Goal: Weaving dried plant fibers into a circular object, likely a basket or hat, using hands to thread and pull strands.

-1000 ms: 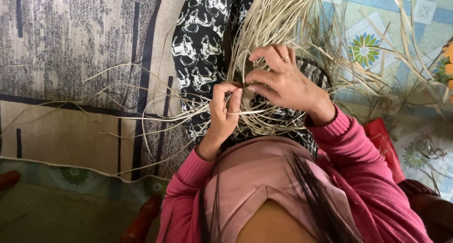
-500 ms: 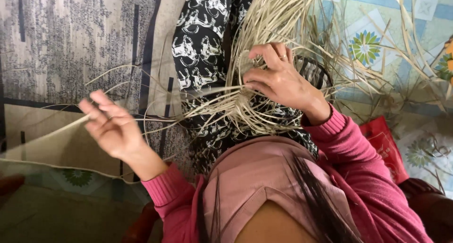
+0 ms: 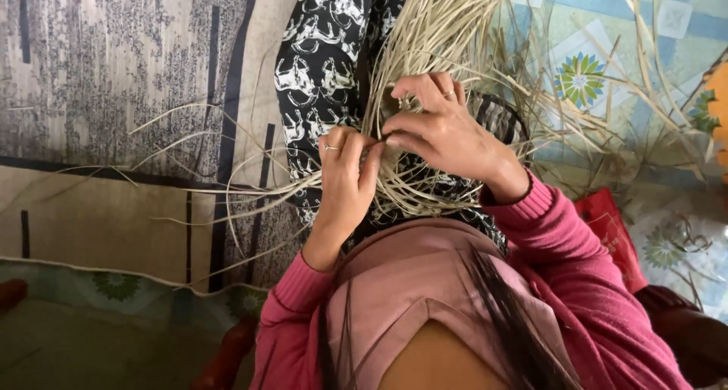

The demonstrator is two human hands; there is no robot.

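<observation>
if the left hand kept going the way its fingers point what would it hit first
Its fingers point up and a little right. The left hand would almost at once meet the pale straw strands it is pinching, then the right hand just beyond. Depth between the fingertips is unclear.

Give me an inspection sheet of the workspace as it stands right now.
Surface: grey patterned mat on the left, floral blue-green floor covering on the right.
Job's things: bundle of pale straw strips fanning over a lap in black-and-white print fabric.
Clutter: loose strips trailing left across the mat; red packet by the right sleeve.
Grips: left hand pinches strips at the weave; right hand closes on strips beside it, fingertips meeting.
Cables: nothing seen.
Surroundings: more stray strips scattered at upper right.
</observation>
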